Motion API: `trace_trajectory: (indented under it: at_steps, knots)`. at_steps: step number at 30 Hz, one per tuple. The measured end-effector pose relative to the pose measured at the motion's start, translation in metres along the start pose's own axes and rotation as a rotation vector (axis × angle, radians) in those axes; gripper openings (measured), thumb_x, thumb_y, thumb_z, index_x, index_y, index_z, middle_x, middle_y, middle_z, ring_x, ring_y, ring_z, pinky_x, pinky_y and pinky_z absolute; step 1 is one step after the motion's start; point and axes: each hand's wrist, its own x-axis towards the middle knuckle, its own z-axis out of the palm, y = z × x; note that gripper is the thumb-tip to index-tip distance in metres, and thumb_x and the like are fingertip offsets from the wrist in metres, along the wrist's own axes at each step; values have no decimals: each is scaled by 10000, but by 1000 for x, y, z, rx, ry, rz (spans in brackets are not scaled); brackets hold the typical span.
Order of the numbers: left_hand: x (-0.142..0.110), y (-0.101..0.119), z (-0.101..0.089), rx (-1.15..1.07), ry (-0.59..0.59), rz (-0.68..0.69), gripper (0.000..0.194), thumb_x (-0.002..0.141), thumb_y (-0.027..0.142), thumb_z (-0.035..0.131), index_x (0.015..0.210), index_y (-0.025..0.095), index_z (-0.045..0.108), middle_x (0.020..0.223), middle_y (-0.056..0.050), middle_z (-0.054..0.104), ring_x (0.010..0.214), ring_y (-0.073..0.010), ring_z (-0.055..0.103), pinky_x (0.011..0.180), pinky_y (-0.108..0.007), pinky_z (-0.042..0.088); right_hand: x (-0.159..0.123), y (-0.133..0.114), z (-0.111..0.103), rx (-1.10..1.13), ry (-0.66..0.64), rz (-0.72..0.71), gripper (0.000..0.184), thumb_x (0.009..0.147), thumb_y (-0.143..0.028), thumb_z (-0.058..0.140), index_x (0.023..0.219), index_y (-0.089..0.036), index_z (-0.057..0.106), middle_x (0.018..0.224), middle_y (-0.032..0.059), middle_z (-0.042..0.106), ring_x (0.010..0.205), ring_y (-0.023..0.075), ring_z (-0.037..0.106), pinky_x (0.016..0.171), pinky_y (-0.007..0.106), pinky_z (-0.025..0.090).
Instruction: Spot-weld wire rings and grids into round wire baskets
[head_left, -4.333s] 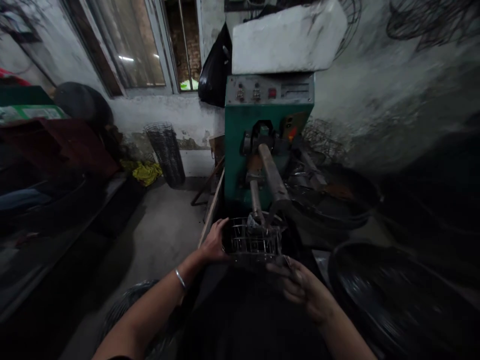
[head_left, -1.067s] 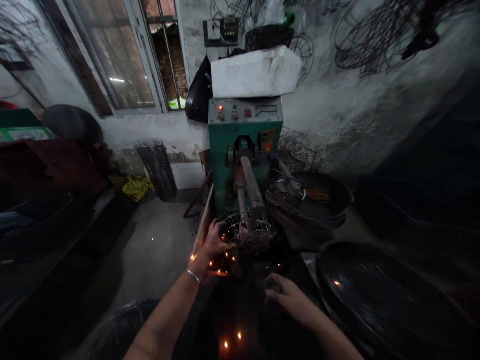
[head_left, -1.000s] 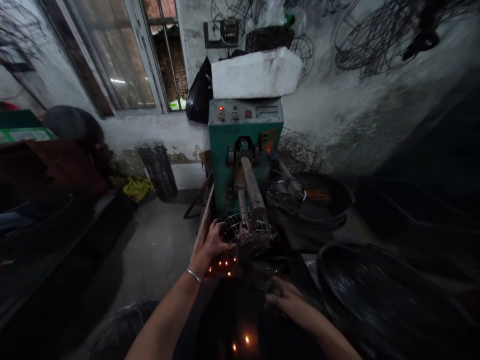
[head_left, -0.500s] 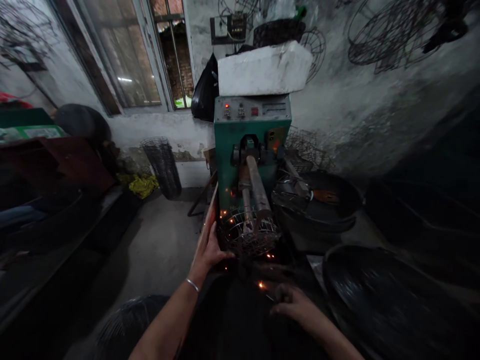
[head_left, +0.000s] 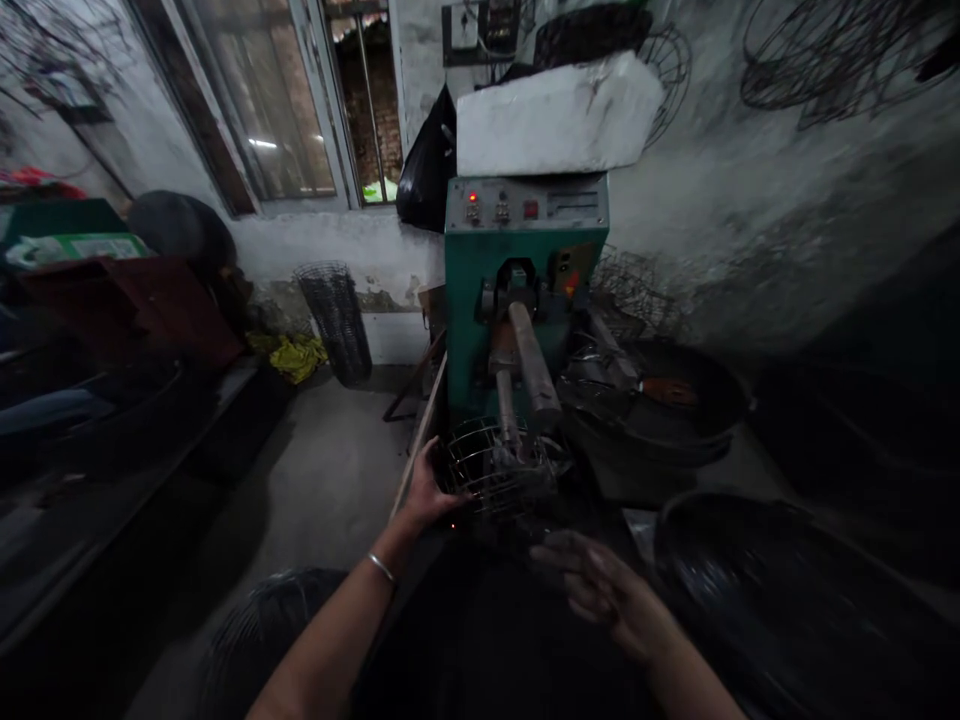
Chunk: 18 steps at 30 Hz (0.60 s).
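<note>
A round wire basket (head_left: 487, 470) sits at the front of a green spot welder (head_left: 472, 300), below the ends of its two rod-like arms (head_left: 534, 365). My left hand (head_left: 426, 492), with a silver bangle on the wrist, grips the basket's left side, thumb along its near edge. Just in front of the basket and to its right is my right hand (head_left: 600, 580). Its thumb and forefinger point toward the basket in a pinch, the other fingers curled. What lies in that pinch is too dark and blurred to make out. A faint spark glows beneath my left hand.
Right of the welder, a wide black pan (head_left: 690, 420) holds a wooden-handled hammer (head_left: 664, 390). A larger dark round tub (head_left: 780, 590) stands nearer. A wire mesh roll (head_left: 334, 325) leans by the wall, and a white foam block (head_left: 555, 118) tops the welder.
The bright sparks around the basket have mostly died out. My right hand has risen a little toward the basket, while my left hand stays on its side. The view has shifted slightly.
</note>
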Motion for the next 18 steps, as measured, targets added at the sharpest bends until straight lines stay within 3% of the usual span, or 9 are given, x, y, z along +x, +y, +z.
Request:
trace_trajectory:
  at_steps: [4, 7, 8, 10, 14, 18]
  knots:
    - [-12, 13, -15, 121, -117, 157, 1045, 490, 446, 915, 1378, 176, 435, 1369, -151, 421, 1303, -387, 418, 1117, -551, 386, 19, -17, 12, -108, -123, -48, 664, 689, -619, 773, 1182, -196, 634, 1337, 226, 586, 456, 18, 219, 430, 206, 170]
    - [-18, 23, -16, 182, -166, 233, 1012, 513, 491, 883, 1368, 172, 445, 1366, -166, 406, 1296, -416, 412, 1089, -583, 387, 36, -19, 16, -349, -135, -34, 668, 677, -474, 788, 1242, -185, 580, 1336, 186, 596, 613, 109, 546, 535, 248, 429]
    - [-19, 27, -15, 202, -172, 241, 998, 529, 495, 875, 1370, 175, 443, 1371, -168, 400, 1302, -422, 403, 1089, -590, 380, 40, -18, 17, -492, -126, -38, 653, 681, -416, 780, 1252, -179, 569, 1315, 165, 615, 767, 165, 630, 650, 284, 497]
    - [-21, 34, -11, 229, -186, 261, 980, 548, 494, 876, 1369, 179, 442, 1378, -170, 397, 1312, -421, 390, 1091, -592, 375, 44, -18, 22, -886, -88, -71, 562, 722, -323, 738, 1238, -165, 583, 1239, 136, 662, 1016, 243, 647, 858, 346, 507]
    - [-22, 39, 0, 218, -160, 307, 994, 528, 530, 916, 1323, 154, 454, 1372, -198, 412, 1296, -407, 416, 1059, -584, 425, 46, -18, 37, -1761, 14, -32, 268, 896, -221, 576, 1146, -148, 640, 1060, 129, 723, 986, 295, 679, 849, 375, 509]
    - [-20, 37, 5, 223, -124, 317, 988, 503, 553, 927, 1273, 139, 469, 1371, -221, 416, 1286, -419, 434, 1038, -608, 441, 48, -17, 46, -1945, 60, 7, 369, 904, -62, 471, 1262, -77, 557, 1032, 175, 723, 926, 324, 704, 768, 373, 527]
